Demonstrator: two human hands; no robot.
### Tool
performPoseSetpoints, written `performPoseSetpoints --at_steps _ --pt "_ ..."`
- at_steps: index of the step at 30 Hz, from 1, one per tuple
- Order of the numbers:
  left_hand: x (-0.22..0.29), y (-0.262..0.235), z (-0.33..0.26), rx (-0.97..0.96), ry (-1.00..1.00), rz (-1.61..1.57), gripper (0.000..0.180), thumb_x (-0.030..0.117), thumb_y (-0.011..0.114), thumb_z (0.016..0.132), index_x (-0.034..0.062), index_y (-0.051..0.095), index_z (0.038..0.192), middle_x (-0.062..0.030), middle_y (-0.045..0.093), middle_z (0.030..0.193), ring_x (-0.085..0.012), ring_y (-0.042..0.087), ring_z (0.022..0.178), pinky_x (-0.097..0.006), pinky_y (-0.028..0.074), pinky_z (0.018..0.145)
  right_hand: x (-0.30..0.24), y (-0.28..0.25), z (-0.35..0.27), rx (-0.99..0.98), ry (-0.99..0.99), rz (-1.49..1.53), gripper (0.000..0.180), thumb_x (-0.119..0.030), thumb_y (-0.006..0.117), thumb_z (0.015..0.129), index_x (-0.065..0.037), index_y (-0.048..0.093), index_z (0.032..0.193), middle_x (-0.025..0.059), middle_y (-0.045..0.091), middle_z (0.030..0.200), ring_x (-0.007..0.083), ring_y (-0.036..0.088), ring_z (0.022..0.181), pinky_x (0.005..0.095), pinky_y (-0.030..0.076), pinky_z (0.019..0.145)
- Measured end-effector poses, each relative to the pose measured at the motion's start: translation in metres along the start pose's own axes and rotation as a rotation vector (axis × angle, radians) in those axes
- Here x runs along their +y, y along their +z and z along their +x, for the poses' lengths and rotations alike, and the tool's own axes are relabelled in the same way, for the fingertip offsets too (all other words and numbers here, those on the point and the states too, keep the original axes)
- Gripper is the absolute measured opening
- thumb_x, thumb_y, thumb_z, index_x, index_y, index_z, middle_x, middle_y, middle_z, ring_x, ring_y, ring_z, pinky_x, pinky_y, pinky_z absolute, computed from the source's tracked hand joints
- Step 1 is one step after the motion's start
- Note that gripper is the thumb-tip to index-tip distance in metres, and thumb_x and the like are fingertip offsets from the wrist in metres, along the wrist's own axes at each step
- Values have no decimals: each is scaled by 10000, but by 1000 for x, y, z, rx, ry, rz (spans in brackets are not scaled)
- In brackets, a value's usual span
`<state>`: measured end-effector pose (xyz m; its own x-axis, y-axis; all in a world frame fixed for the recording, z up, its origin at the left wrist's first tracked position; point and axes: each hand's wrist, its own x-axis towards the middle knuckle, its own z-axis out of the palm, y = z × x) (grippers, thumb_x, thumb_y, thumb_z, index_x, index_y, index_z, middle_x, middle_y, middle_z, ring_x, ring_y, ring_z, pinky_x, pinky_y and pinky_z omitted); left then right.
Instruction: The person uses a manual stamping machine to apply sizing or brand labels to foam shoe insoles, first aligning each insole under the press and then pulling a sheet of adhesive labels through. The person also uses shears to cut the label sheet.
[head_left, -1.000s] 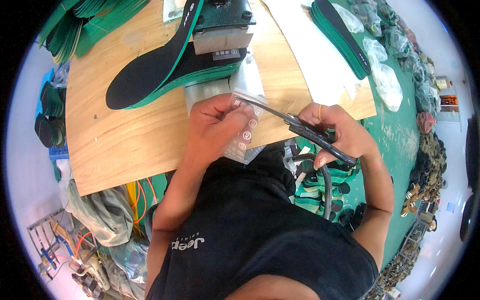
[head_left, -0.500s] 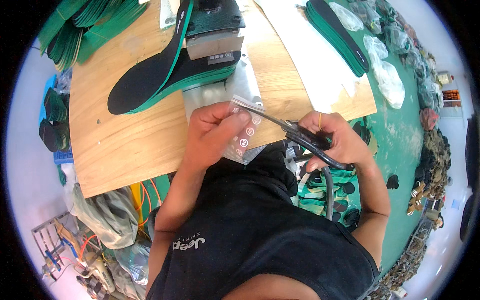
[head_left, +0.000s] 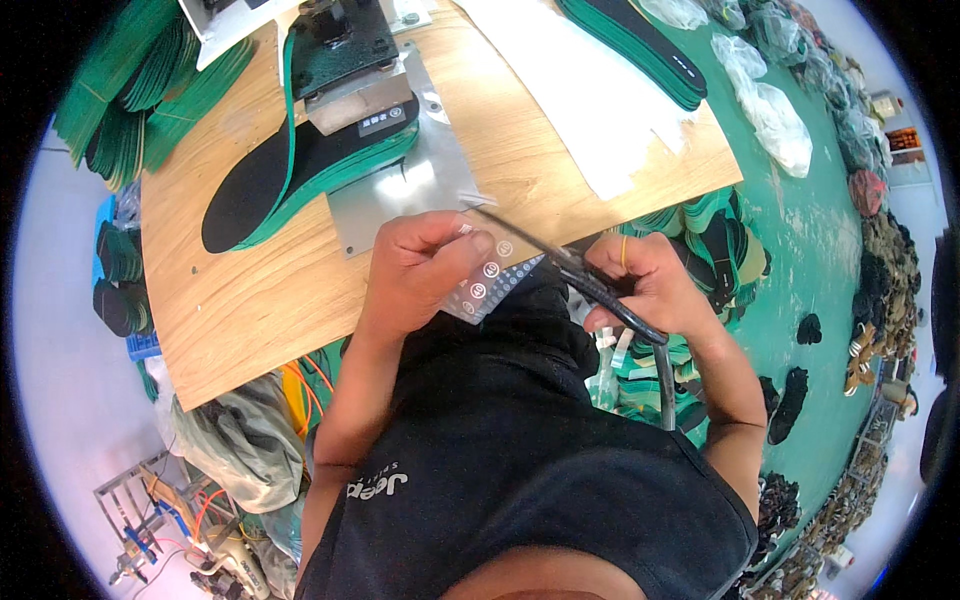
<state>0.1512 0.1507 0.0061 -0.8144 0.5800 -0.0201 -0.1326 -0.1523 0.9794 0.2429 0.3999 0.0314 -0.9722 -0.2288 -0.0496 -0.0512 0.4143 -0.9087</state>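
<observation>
Just off the near edge of the wooden table [head_left: 250, 300], the left hand [head_left: 425, 265] pinches a clear sheet of round stickers [head_left: 490, 285], while the right hand [head_left: 645, 285] grips black scissors [head_left: 560, 262], blades at the sheet. Farther back on the table, a black-and-green insole [head_left: 290, 180] lies under a small press machine [head_left: 345, 60].

Head fisheye, looking down, close overhead

A light wooden tabletop [head_left: 250, 300] fills the middle of the room, standing on a green floor [head_left: 800, 260]. Stacks of green insoles [head_left: 130, 90] crowd its far left corner, clear plastic bags [head_left: 770, 100] lie along the right, and a metal rack [head_left: 140, 500] stands lower left.
</observation>
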Motion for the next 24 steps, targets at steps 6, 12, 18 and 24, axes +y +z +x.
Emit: performPoseSetpoints --at_steps 6,12,18,24 --pt "-27 1 9 100 558 874 123 135 588 860 37 661 875 -153 601 1059 -234 576 989 -350 451 828 9 -26 14 477 55 -251 400 -287 838 674 -20 576 816 7 522 612 83 476 567 238 375 503" --pt "-25 43 -10 -440 486 732 142 178 599 828 39 604 797 -166 574 1156 -351 527 1074 -439 407 916 45 -80 82 602 -56 -648 399 -216 762 753 40 591 1008 165 645 770 254 632 670 319 486 604" --pt "-28 25 26 -31 589 979 144 167 593 838 27 605 868 -161 554 1213 -351 500 1132 -463 388 939 58 -90 121 607 -409 -956 360 -241 710 799 51 621 989 190 660 925 326 635 792 347 500 712" --pt "-3 32 -6 -84 433 459 104 89 605 872 3 657 902 -121 660 807 -228 620 717 -295 472 637 13 0 61 274 -223 -120 312 -256 663 852 -28 625 1062 96 657 930 183 616 824 305 486 759"
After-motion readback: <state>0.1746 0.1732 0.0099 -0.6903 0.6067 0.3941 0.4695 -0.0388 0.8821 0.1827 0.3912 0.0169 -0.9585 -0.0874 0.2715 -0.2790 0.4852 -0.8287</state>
